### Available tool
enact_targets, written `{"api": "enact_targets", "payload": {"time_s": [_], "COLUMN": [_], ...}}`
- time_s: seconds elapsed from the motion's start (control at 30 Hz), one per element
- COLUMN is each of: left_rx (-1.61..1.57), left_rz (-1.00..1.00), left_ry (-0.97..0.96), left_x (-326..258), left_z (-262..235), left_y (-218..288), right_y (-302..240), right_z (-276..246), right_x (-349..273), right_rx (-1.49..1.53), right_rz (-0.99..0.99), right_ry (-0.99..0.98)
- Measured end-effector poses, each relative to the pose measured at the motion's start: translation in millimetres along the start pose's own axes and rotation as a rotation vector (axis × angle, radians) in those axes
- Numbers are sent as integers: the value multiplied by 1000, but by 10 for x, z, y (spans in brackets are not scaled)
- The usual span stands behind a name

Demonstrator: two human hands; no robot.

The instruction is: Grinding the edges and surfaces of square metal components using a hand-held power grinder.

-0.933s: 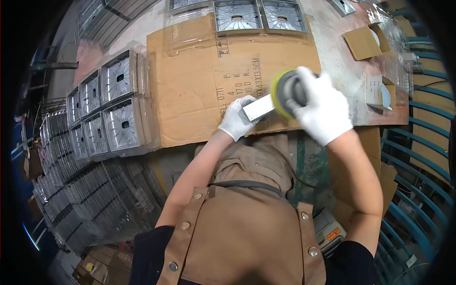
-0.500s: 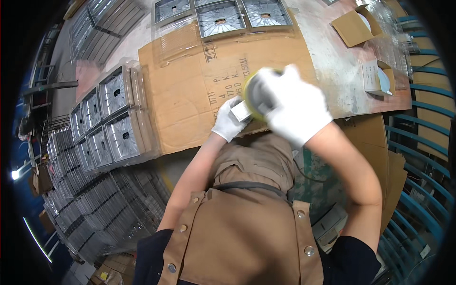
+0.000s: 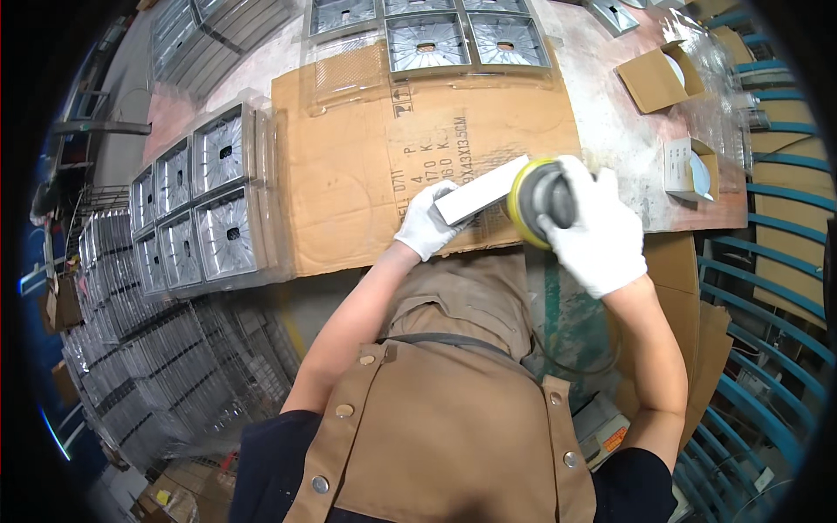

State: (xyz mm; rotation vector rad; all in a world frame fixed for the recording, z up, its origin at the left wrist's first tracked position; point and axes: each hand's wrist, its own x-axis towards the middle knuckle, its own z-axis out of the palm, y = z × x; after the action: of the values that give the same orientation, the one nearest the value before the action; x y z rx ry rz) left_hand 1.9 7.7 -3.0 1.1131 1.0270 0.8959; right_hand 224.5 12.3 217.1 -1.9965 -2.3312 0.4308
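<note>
My left hand (image 3: 427,223), in a white glove, grips the near-left end of a metal piece (image 3: 482,192) with a long, bright, flat side. That piece is held tilted over the cardboard sheet (image 3: 344,192); its underside is hidden. In my gloved right hand (image 3: 603,234) is a round sander (image 3: 554,199) with a dark body and a yellow-edged pad. The pad stands on edge at the far right end of the piece; whether it touches is unclear.
Square silver metal trays (image 3: 425,44) sit in clear plastic packs at the back, with more trays (image 3: 218,144) at the left. Open small cartons (image 3: 649,78) with white discs stand at the right. Blue curved rails (image 3: 789,231) line the right side. A hose (image 3: 602,370) hangs below the table edge.
My right hand has moved the sander to the right, from over the piece to its far end. The piece's long bright side now shows; my left hand still grips it.
</note>
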Motion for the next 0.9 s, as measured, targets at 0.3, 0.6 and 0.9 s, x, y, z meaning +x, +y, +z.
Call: {"api": "enact_targets", "payload": {"time_s": [0.3,0.6,0.9], "left_rx": [145,202,9], "left_rz": [42,122,20], "left_ry": [69,72,103], "left_x": [9,75,90], "left_z": [38,4,-6], "left_y": [-52,-353,-324], "right_y": [-95,-124,-188], "right_z": [54,52,82], "right_x": [-49,-101,114], "right_rx": [2,10,-1], "right_rz": [-20,-26,-80], "right_ry": [-112,-96,-14]}}
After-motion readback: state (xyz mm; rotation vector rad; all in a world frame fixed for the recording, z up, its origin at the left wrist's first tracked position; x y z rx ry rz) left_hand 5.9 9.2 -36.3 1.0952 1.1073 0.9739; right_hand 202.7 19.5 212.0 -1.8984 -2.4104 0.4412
